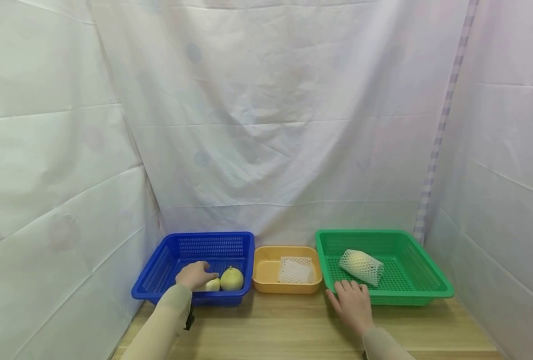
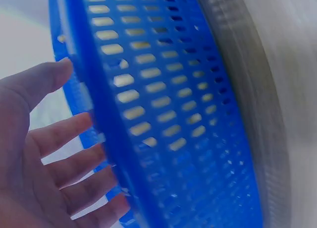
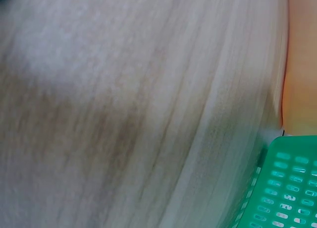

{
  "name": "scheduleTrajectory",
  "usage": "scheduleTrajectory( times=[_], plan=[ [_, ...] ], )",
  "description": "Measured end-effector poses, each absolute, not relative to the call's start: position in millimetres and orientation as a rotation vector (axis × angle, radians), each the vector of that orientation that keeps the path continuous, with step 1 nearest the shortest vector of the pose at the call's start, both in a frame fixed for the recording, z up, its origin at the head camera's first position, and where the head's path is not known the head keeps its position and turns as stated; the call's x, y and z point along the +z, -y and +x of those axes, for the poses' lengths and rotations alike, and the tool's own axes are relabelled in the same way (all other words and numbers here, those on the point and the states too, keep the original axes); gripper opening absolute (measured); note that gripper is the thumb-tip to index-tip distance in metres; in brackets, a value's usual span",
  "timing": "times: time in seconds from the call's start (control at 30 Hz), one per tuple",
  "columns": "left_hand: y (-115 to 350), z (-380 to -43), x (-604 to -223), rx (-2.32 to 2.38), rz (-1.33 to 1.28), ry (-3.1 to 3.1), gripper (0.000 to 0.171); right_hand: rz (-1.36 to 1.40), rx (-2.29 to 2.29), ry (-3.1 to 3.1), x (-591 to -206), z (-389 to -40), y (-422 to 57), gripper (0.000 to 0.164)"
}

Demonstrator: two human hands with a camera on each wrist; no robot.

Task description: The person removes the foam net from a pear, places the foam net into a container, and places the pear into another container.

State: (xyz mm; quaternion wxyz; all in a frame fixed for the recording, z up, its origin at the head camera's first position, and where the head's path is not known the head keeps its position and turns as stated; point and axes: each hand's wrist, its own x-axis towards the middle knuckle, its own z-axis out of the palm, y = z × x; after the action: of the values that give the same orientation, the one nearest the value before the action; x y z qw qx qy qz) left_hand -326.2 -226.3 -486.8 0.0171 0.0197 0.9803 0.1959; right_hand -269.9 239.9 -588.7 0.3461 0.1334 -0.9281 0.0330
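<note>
My left hand (image 1: pixel 194 275) reaches over the front rim of the blue basket (image 1: pixel 214 235), just above a pale yellow-green fruit (image 1: pixel 212 285) that it partly hides. Beside that one lies another round fruit (image 1: pixel 232 279) with a short stem. In the left wrist view the thumb and spread fingers (image 2: pixel 74 163) are behind the basket's rim, with no fruit visible between them. My right hand (image 1: pixel 354 305) lies at the near left rim of the green basket (image 1: pixel 361 232), fingers loosely extended. In that basket is a fruit in a white foam net (image 1: pixel 361 266). The right wrist view does not show the hand.
Between the two baskets stands a small yellow-orange tray (image 1: pixel 262 287) holding white foam net sleeves (image 1: pixel 295 270). All three containers stand on a wooden table (image 1: pixel 266 330). White cloth (image 1: pixel 266 125) hangs behind and at both sides.
</note>
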Motion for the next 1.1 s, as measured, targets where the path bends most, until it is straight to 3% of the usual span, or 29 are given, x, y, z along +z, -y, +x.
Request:
scheduleTrajectory(
  times=[0.43, 0.77, 1.1],
  plan=[
    [180.4, -303.3, -486.1, 0.449, 0.331, -3.371, 0.043, 0.331, 0.093, 2.441, -586.9, -268.1, -238.8, 0.027],
    [154.3, -286.4, -514.6, 0.327, 0.54, -3.428, 0.052, 0.331, 0.107, 2.436, -586.9, -268.0, -239.2, 0.027],
    [148.4, -274.3, -532.8, 0.266, 0.535, -3.412, 0.066, 0.334, 0.114, 2.427, -588.5, -269.1, -239.2, 0.028]
  ],
)
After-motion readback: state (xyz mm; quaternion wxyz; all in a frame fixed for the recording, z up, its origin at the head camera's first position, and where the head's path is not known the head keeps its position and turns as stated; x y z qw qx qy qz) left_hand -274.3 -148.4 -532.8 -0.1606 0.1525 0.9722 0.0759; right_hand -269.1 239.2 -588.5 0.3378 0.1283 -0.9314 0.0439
